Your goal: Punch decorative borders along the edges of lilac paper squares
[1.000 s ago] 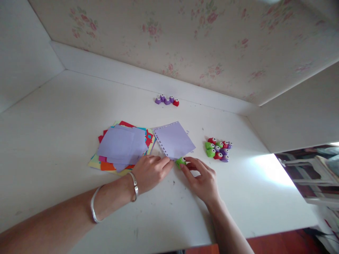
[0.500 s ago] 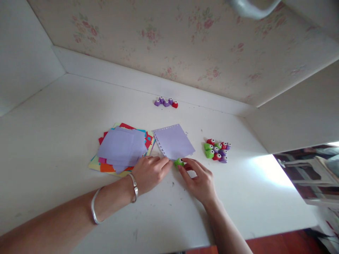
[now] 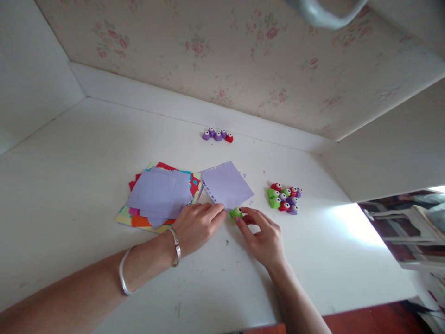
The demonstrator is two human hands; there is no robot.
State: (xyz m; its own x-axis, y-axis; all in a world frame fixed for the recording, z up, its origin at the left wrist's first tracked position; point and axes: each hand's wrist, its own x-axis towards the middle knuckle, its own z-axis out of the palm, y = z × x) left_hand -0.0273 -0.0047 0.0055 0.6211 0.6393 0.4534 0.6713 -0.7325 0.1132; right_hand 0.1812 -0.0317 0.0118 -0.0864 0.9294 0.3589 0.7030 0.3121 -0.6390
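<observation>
— By the purple sheet (image 3: pixel 225 183), how do your hands stand?
— Your right hand (image 3: pixel 263 236) pinches a green hole punch (image 3: pixel 234 215) at the sheet's near corner; your left hand (image 3: pixel 201 227) curls there too, its grip impossible to tell.
— Edges, room?
— The sheet's left and far edges are punched. White tabletop (image 3: pixel 323 255) separates your right hand from the punch cluster (image 3: pixel 274 202); the paper pile (image 3: pixel 153 190) sits just beside your left.

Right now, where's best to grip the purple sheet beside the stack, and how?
I'd pinch the purple sheet at its right corner, thumb above, finger beneath, coming from the right: it looks flat, punched holes line its left side, its left corner sits by the stack, and the left hand is at its near corner.
</observation>
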